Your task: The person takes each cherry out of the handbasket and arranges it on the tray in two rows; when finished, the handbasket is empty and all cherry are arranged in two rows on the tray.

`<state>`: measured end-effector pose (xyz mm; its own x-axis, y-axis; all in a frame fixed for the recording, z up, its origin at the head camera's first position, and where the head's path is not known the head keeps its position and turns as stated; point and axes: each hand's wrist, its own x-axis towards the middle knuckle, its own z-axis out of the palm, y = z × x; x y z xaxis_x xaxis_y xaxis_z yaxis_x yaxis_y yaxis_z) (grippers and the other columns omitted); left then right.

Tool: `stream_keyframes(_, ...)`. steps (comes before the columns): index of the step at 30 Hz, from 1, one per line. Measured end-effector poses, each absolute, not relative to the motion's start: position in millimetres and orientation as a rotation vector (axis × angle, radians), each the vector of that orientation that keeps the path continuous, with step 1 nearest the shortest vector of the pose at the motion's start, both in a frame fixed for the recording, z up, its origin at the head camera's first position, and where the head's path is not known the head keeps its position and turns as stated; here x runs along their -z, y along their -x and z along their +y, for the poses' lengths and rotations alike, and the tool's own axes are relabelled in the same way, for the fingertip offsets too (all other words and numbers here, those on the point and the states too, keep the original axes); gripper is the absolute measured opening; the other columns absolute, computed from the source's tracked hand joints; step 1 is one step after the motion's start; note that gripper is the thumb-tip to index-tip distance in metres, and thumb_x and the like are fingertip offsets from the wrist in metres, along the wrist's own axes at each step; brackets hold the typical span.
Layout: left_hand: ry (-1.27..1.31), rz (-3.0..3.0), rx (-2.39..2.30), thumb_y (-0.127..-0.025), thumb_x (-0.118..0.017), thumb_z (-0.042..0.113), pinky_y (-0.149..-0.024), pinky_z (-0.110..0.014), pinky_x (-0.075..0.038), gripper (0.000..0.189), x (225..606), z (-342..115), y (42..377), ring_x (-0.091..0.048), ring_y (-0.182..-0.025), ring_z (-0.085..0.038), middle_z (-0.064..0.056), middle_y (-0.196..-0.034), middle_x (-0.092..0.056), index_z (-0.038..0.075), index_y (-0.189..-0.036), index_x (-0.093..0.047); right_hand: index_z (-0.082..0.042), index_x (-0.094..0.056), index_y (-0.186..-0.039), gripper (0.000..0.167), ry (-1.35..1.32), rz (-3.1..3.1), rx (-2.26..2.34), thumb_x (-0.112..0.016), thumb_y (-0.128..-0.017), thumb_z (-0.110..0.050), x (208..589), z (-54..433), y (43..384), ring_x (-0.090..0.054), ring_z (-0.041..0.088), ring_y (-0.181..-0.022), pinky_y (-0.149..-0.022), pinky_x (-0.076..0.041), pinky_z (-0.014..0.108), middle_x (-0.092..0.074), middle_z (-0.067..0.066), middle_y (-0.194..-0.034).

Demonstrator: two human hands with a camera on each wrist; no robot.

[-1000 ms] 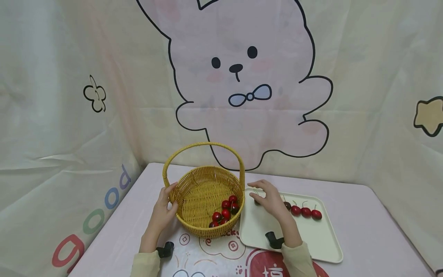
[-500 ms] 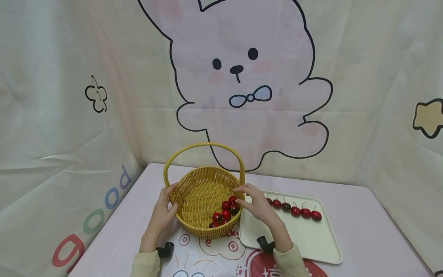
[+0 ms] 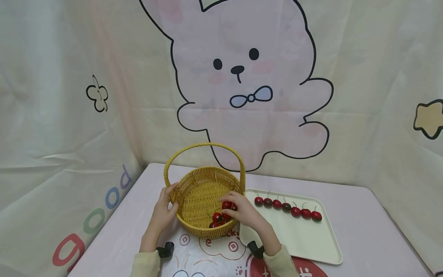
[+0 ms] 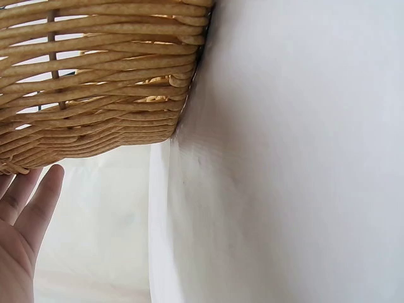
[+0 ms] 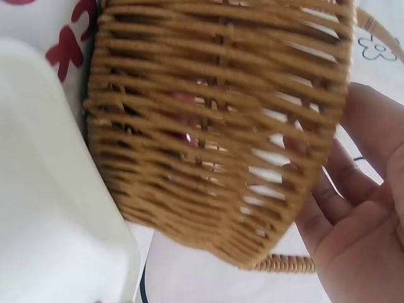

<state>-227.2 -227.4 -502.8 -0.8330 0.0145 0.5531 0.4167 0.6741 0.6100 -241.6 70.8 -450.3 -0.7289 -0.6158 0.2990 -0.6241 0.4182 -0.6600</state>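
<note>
A yellow woven basket (image 3: 202,227) with a tall arched handle (image 3: 207,144) stands on the table, several dark red cherries (image 3: 217,217) gathered at its right front. My left hand (image 3: 162,209) holds the basket's left rim beside the handle's foot. In the left wrist view its fingers (image 4: 39,205) touch the woven side. My right hand (image 3: 243,211) reaches over the right rim, its thumb and index finger apart on either side of a cherry (image 3: 226,205). The weave hides most of its fingertips in the right wrist view. I see no cherry lifted.
Right of the basket lies a cream tray (image 3: 294,240), close to its side. Several stemmed cherries (image 3: 295,211) form a row along the tray's far edge. A printed mat (image 3: 194,257) lies in front, and a cartoon-printed curtain (image 3: 277,127) hangs behind the table.
My right hand has moved left from the tray's far left corner, across the rim, to the cherries inside the basket. The left hand and basket have stayed in place.
</note>
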Motion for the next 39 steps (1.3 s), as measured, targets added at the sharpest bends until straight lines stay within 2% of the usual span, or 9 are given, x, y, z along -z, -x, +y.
stream_keyframes(6, 0.315, -2.385, 1.05, -0.08, -0.055, -0.002, -0.086, -0.052, -0.048, 0.068, 503.0, -228.0, 228.0, -0.053, -0.113, -0.032, -0.007, -0.128, -0.044, 0.025, -0.14, -0.035, -0.007, -0.062, -0.117, 0.031, -1.279, -2.783, -1.096, -0.064, -0.086, -0.012, 451.0, 59.2, 245.0, -0.056, 0.028, -0.104, -0.086, -0.049, 0.041, -0.059, 0.01, -0.114)
stream_keyframes(11, 0.306, -2.381, 1.052, -0.08, -0.055, -0.002, -0.086, -0.053, -0.048, 0.07, 502.7, -227.3, 227.9, -0.054, -0.113, -0.032, -0.007, -0.126, -0.045, 0.027, -0.14, -0.035, -0.01, -0.064, -0.117, 0.031, -1.327, -2.877, -0.962, -0.065, -0.085, -0.014, 452.5, 52.0, 248.8, -0.054, 0.024, -0.107, -0.088, -0.047, 0.036, -0.06, 0.003, -0.115)
stream_keyframes(17, 0.31, -2.387, 1.043, -0.08, -0.056, -0.003, -0.086, -0.052, -0.048, 0.068, 500.7, -226.1, 226.9, -0.055, -0.112, -0.033, -0.008, -0.125, -0.045, 0.023, -0.139, -0.036, -0.013, -0.068, -0.11, 0.027, -1.458, -2.886, -0.853, -0.068, -0.083, -0.012, 453.2, 45.8, 255.2, -0.054, 0.014, -0.106, -0.091, -0.045, 0.031, -0.062, -0.003, -0.111)
stream_keyframes(27, 0.311, -2.387, 1.04, -0.079, -0.056, -0.003, -0.085, -0.052, -0.048, 0.068, 499.4, -225.5, 226.0, -0.054, -0.112, -0.033, -0.009, -0.125, -0.045, 0.022, -0.139, -0.036, -0.009, -0.069, -0.108, 0.027, -1.768, -2.854, -0.704, -0.069, -0.081, -0.01, 454.2, 37.8, 266.6, -0.055, 0.007, -0.102, -0.088, -0.045, 0.024, -0.063, -0.002, -0.11)
stream_keyframes(33, 0.321, -2.37, 1.038, -0.079, -0.056, -0.003, -0.084, -0.053, -0.049, 0.067, 500.4, -225.8, 226.6, -0.056, -0.11, -0.033, -0.01, -0.123, -0.046, 0.021, -0.139, -0.038, -0.012, -0.069, -0.109, 0.028, -1.776, -2.921, -0.705, -0.069, -0.082, -0.012, 454.1, 34.4, 268.8, -0.056, 0.008, -0.102, -0.089, -0.045, 0.022, -0.064, -0.005, -0.11)
stream_keyframes(39, 0.31, -2.38, 1.029, -0.079, -0.056, -0.002, -0.084, -0.053, -0.048, 0.069, 501.5, -226.1, 227.0, -0.056, -0.109, -0.033, -0.009, -0.123, -0.045, 0.026, -0.139, -0.036, -0.014, -0.069, -0.111, 0.028, -1.804, -3.003, -0.797, -0.066, -0.084, -0.007, 456.0, 32.8, 269.4, -0.058, 0.008, -0.099, -0.084, -0.048, 0.022, -0.065, -0.006, -0.111)
